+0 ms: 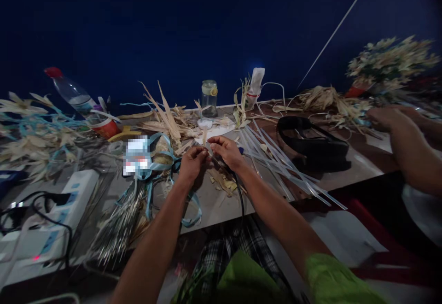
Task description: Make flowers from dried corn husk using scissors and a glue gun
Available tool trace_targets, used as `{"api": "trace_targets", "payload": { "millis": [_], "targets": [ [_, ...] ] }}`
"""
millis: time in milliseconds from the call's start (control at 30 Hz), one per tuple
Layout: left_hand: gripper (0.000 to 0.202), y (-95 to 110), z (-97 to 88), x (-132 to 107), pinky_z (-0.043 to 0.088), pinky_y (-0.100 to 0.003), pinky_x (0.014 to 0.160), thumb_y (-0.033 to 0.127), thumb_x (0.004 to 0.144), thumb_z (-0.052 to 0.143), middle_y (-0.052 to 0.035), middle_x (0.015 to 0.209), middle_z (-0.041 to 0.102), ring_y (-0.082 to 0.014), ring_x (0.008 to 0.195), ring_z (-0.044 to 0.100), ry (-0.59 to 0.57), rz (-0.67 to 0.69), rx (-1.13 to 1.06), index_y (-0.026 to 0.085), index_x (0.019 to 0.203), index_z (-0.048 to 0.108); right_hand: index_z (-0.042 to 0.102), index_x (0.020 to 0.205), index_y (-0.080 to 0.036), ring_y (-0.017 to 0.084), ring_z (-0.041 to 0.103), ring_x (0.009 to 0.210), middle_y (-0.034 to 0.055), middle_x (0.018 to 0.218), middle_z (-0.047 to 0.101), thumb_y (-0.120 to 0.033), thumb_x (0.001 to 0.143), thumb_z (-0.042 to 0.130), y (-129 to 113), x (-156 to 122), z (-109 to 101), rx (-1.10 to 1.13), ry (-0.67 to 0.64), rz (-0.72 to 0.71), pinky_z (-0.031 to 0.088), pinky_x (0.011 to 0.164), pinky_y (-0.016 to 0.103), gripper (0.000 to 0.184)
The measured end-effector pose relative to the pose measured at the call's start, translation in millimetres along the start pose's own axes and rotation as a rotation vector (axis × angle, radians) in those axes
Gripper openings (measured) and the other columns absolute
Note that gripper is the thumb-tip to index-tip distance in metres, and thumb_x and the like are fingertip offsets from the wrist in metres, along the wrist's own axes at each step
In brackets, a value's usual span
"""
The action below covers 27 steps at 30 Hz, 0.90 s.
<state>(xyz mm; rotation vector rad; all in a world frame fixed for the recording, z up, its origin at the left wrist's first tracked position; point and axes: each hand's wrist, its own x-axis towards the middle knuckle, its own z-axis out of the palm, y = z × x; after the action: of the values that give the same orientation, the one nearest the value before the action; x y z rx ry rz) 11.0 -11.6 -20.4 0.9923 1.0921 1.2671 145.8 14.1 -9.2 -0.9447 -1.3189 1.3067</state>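
Note:
Close together over the table's near edge, my left hand (193,162) and my right hand (227,151) are both closed in a pinch. A small pale strip of dried corn husk (205,136) stands up between the fingertips, nearest to the left ones. What lies inside the right fingers is too small to make out. A dark cable (241,195) runs from beneath the right hand over the table edge. Scraps of husk (224,183) lie just under the hands, and light-blue ribbon (160,166) loops beside the left hand.
White plastic strips (272,156) and a black case (312,149) lie to the right. A co-worker's arms (407,133) reach in there. Leftward are a wire bundle (120,225), a power strip (71,207) and a tilted bottle (74,94). A glass jar (209,99) stands behind.

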Motion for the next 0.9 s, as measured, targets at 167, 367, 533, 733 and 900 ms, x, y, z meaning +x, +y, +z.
{"api": "trace_targets", "payload": {
  "millis": [167, 367, 533, 733, 900],
  "targets": [
    [0.021, -4.7, 0.3, 1.0, 0.045, -0.023, 0.054, 0.032, 0.065, 0.063, -0.0001, 0.065, 0.060, -0.0111, 0.055, 0.054, -0.046, 0.069, 0.173, 0.014, 0.076, 0.061, 0.058, 0.075, -0.016, 0.010, 0.049, 0.065, -0.0021, 0.069, 0.056, -0.034, 0.068, 0.062, 6.2, 1.3, 0.4, -0.204, -0.011, -0.119, 0.040, 0.064, 0.023, 0.020],
    [0.016, -2.1, -0.4, -0.7, 0.045, -0.022, 0.057, 0.028, 0.069, 0.059, -0.0009, 0.066, 0.061, -0.0111, 0.059, 0.054, -0.035, 0.139, 0.304, 0.014, 0.076, 0.062, 0.056, 0.067, -0.016, 0.010, 0.047, 0.062, -0.0025, 0.063, 0.054, -0.033, 0.071, 0.058, 5.3, -1.2, 0.9, -0.351, 0.021, -0.146, 0.038, 0.061, 0.022, 0.018],
    [0.017, -2.4, 3.0, -2.1, 0.047, -0.023, 0.052, 0.030, 0.067, 0.061, -0.0002, 0.064, 0.058, -0.0116, 0.055, 0.057, -0.028, 0.037, 0.193, 0.014, 0.074, 0.058, 0.052, 0.065, -0.017, 0.007, 0.039, 0.049, -0.0051, 0.053, 0.046, -0.039, 0.071, 0.059, -4.3, -2.1, 0.4, -0.231, 0.124, -0.053, 0.032, 0.050, 0.021, 0.024],
    [0.022, -6.2, 3.3, -1.0, 0.047, -0.022, 0.050, 0.033, 0.064, 0.064, 0.0018, 0.058, 0.054, -0.0107, 0.052, 0.056, -0.050, -0.002, 0.071, 0.014, 0.073, 0.056, 0.051, 0.063, -0.017, 0.007, 0.041, 0.046, -0.0048, 0.049, 0.047, -0.039, 0.074, 0.056, -22.9, 24.4, -4.3, -0.244, 0.192, -0.129, 0.032, 0.049, 0.021, 0.026],
    [0.019, -5.5, 3.7, -2.2, 0.044, -0.022, 0.047, 0.032, 0.065, 0.062, 0.0018, 0.055, 0.053, -0.0105, 0.049, 0.054, -0.048, -0.028, 0.069, 0.015, 0.071, 0.055, 0.050, 0.060, -0.017, 0.008, 0.040, 0.046, -0.0052, 0.047, 0.045, -0.035, 0.073, 0.053, -26.8, 86.1, -6.7, -0.482, 0.269, -0.180, 0.031, 0.050, 0.021, 0.023]
  ]
}}
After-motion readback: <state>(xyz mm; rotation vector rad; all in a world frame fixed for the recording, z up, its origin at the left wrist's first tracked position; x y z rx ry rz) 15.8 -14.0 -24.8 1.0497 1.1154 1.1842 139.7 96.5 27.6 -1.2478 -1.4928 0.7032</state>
